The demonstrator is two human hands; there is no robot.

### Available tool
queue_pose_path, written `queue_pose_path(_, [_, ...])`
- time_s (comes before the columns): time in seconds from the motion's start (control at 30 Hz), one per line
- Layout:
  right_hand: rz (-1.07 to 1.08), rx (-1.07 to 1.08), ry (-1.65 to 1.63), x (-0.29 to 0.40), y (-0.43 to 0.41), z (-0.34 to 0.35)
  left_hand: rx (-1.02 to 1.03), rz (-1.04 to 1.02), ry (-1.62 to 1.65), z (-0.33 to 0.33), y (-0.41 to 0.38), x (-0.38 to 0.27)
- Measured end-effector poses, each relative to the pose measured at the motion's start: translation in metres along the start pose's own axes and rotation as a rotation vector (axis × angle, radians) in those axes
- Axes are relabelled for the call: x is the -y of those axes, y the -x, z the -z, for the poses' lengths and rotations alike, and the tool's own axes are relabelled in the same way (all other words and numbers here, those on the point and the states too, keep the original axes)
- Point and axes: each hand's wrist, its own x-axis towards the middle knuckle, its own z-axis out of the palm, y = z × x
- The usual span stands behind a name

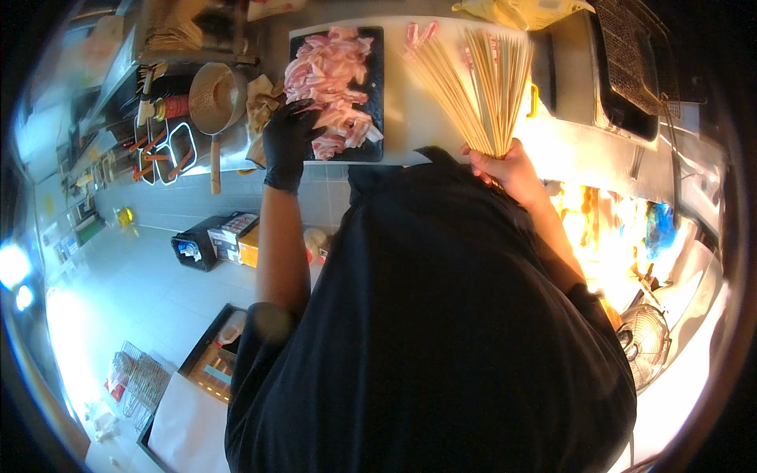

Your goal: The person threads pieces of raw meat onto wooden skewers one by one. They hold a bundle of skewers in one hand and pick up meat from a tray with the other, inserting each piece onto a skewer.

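Note:
A large bundle of bamboo skewers (473, 88) is gripped at its lower end by my bare right hand (502, 168); the skewers fan out over a white cutting board (408, 112). Slices of raw meat (421, 34) lie by the skewers' far tips, and more reddish meat shows behind them. To the left, a pile of thin raw meat slices (331, 71) covers much of a black tray (372, 97). My left hand (291, 142), in a black glove, rests at the tray's left edge beside the meat, its fingers partly spread; whether they touch a slice is hard to tell.
Left of the tray are a crumpled brown cloth (260, 112) and a saucepan (217, 97) with a wooden handle. A metal container with a wire basket (630, 59) stands at the right. Bright flames or glare (597, 219) and a fan (644, 349) appear lower right.

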Motion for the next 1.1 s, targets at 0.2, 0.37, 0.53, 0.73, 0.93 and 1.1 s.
queue_pose_path(0.2, [-0.004,-0.024,-0.001,-0.001,-0.001,0.002,-0.063,-0.048,-0.607,0.063,-0.025,0.050])
queue_pose_path(0.37, [-0.019,-0.026,0.015,0.002,-0.002,0.000,-0.173,-0.285,-0.980,0.083,-0.040,0.062])
queue_pose_path(0.53, [-0.015,-0.050,-0.003,0.002,-0.001,0.001,-0.189,-0.687,-1.223,0.045,-0.019,0.062])
queue_pose_path(0.73, [-0.050,-0.064,-0.027,0.001,-0.004,0.000,0.172,-0.609,-1.375,-0.031,-0.004,0.069])
queue_pose_path(0.93, [-0.021,-0.065,-0.068,0.001,-0.002,0.000,0.300,-0.610,-1.242,-0.029,-0.008,0.070])
queue_pose_path(1.1, [-0.025,-0.063,-0.043,-0.003,-0.003,0.003,0.253,-0.042,-0.429,-0.022,0.002,0.047])
